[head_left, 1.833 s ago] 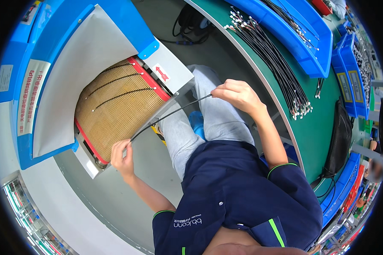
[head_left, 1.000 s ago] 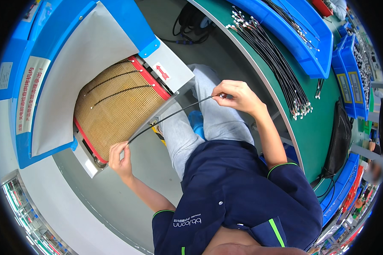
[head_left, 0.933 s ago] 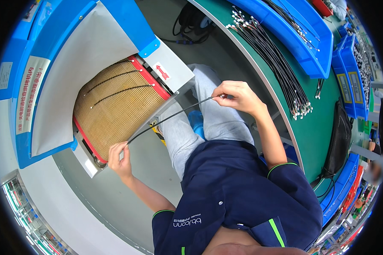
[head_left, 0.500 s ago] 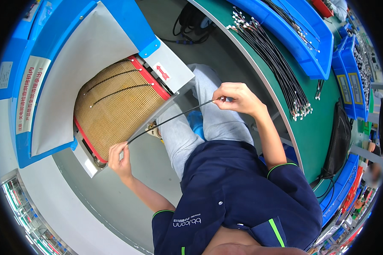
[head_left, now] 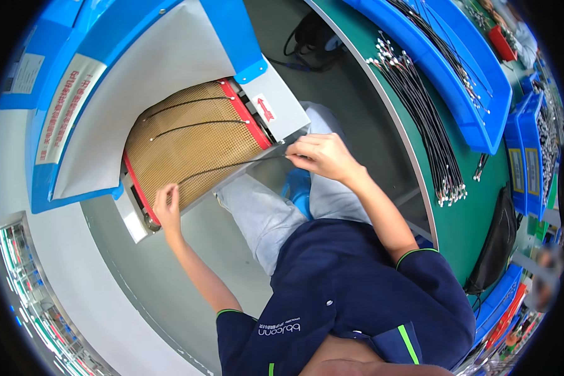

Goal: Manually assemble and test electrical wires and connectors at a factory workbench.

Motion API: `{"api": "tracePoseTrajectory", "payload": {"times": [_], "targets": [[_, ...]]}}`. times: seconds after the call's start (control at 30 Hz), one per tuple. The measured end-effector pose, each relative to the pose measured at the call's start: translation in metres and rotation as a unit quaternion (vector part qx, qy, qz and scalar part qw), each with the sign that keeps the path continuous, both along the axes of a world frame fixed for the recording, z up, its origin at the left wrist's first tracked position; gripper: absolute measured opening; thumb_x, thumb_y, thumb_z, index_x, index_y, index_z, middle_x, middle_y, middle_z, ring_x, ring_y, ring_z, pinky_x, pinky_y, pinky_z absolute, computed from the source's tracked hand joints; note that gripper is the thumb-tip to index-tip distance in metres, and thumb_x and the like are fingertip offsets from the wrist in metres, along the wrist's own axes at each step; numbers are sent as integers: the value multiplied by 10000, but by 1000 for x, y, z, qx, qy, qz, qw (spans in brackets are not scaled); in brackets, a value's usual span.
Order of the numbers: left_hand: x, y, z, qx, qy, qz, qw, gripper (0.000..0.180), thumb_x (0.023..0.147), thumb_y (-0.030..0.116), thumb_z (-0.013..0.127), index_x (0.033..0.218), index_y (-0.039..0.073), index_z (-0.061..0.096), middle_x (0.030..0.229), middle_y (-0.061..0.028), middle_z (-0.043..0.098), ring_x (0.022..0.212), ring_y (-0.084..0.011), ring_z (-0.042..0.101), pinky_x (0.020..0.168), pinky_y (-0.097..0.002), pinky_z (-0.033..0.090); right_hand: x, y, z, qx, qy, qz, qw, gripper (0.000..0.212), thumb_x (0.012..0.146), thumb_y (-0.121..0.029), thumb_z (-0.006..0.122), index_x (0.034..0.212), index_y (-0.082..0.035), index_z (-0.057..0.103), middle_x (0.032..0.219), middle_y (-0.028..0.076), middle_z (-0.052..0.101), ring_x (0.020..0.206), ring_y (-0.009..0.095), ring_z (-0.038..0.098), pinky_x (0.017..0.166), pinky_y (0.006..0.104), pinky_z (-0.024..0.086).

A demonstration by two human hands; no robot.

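A thin black cable (head_left: 229, 166) stretches between my two hands, over the near edge of a tan mesh conveyor belt (head_left: 197, 141). My left hand (head_left: 168, 205) pinches its left end above the belt's near-left corner. Just beyond the belt's right end, my right hand (head_left: 319, 155) is closed round the other end, hiding the connector there. Farther in on the mesh lie a black cable (head_left: 200, 127) with white ends and another black cable (head_left: 185, 106), both roughly parallel to the held one.
A blue and white machine hood (head_left: 150, 75) arches over the belt, whose sides have red edging (head_left: 252, 122). On the green table (head_left: 448, 232) at right lie a bundle of black cables (head_left: 423, 128), a blue tray (head_left: 492, 119) with more cables, and a black pouch (head_left: 490, 244).
Both hands have moved toward the belt, bringing the cable from in front of it to over its near edge. My right hand has shifted left. The whole view has shifted slightly.
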State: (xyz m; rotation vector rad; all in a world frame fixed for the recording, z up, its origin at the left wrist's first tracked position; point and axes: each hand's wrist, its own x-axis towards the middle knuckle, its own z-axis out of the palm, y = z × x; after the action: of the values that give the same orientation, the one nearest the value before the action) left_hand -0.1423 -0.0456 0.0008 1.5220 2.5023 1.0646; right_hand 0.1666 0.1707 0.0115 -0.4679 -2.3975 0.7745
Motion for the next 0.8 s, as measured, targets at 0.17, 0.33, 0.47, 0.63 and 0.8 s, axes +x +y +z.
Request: {"api": "tracePoseTrajectory", "payload": {"times": [0.17,0.33,0.47,0.63,0.8], "targets": [[-47,18,-11,-33,5,-10,999,98,827,85,619,876,2,607,874,-91,599,777,-201,582,678,-286,457,-54,-8,-34,-32,36,-48,998,83,757,-141,627,788,-84,574,713,44,586,661,224,605,549,347,478],[-77,34,-25,-26,-11,-21,999,103,820,84,623,882,2,613,920,-95,591,810,-210,574,691,-289,456,-85,-12,-51,-29,-26,-106,994,101,782,-157,593,777,-68,545,720,70,582,663,274,611,557,394,488],[-81,41,-31,-38,-16,-21,999,103,816,91,630,875,7,620,934,-94,590,820,-215,572,691,-288,458,-86,-10,-53,-36,-68,-115,990,110,780,-153,599,809,-65,540,753,83,579,665,293,612,571,413,491],[-91,38,-38,-43,-3,-32,999,129,814,93,634,921,22,624,982,-98,580,860,-215,572,701,-290,465,-76,-8,-43,-83,-56,-98,990,195,778,-178,627,919,-66,550,869,109,574,740,305,618,628,407,502],[-88,34,-30,-69,-33,0,997,312,820,93,635,1122,49,566,1065,-89,555,928,-189,565,778,-287,470,-15,0,18,-98,-21,-170,980,208,790,-154,634,977,-71,599,937,98,600,750,277,623,656,366,503]]}}
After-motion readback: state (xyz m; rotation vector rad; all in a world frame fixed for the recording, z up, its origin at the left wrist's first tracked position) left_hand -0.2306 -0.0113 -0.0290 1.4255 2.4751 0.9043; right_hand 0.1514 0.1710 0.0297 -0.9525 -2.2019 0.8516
